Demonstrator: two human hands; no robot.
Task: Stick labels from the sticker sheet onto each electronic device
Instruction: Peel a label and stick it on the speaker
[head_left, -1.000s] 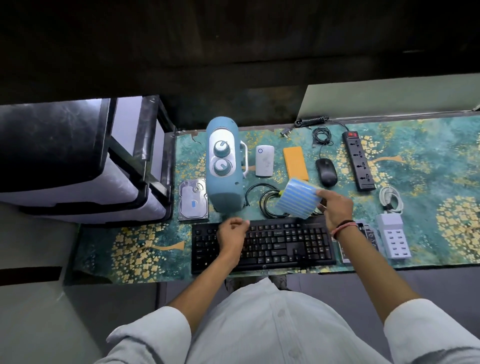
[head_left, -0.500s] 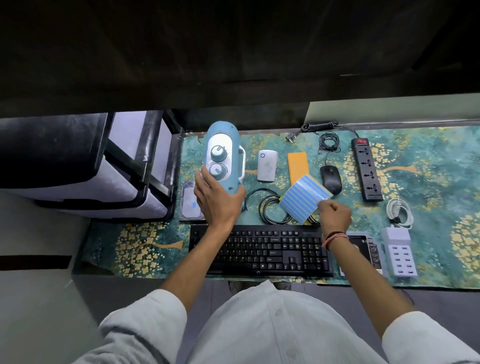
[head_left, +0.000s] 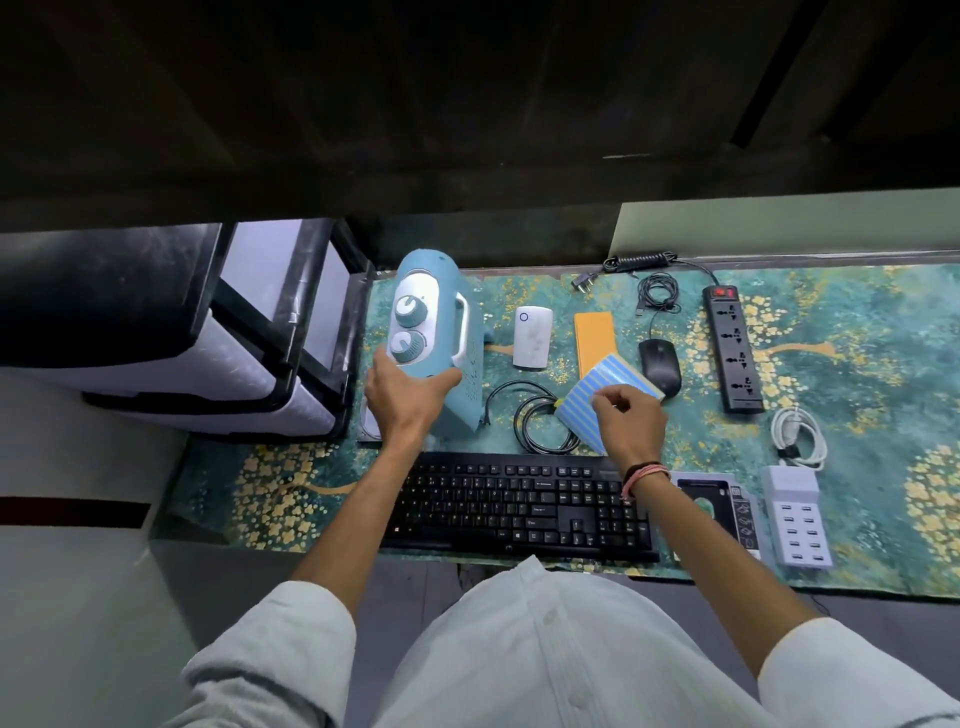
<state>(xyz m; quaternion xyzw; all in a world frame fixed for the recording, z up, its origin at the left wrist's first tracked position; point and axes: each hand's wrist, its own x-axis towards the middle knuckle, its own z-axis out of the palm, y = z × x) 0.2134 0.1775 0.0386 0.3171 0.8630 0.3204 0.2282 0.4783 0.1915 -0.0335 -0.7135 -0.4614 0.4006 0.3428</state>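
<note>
My left hand (head_left: 408, 392) has come off the keyboard (head_left: 519, 506) within the last second and now wraps the near end of the blue heater (head_left: 434, 332), thumb on its right flank and fingers round its left side; the heater has tipped from where it stood, so I judge I am turning it to find a flat face for a label. My right hand (head_left: 631, 421) has kept its pinch on the sheet (head_left: 605, 392) and barely moved. The sheet hangs just beyond my right hand, above the coiled cable (head_left: 540, 421) and in front of the mouse (head_left: 660, 361) and the orange slab (head_left: 595, 340). It is pale blue with thin yellowish stripes, the labels running in rows, tilted with its left corner low and curling a little. I cannot tell whether a label is peeled. Between my hands, further off, lies the white box (head_left: 531, 338), and I see no sticker on it or on the strip (head_left: 732, 353) beyond my right hand, so most of the bench seems yet to be labelled.
</note>
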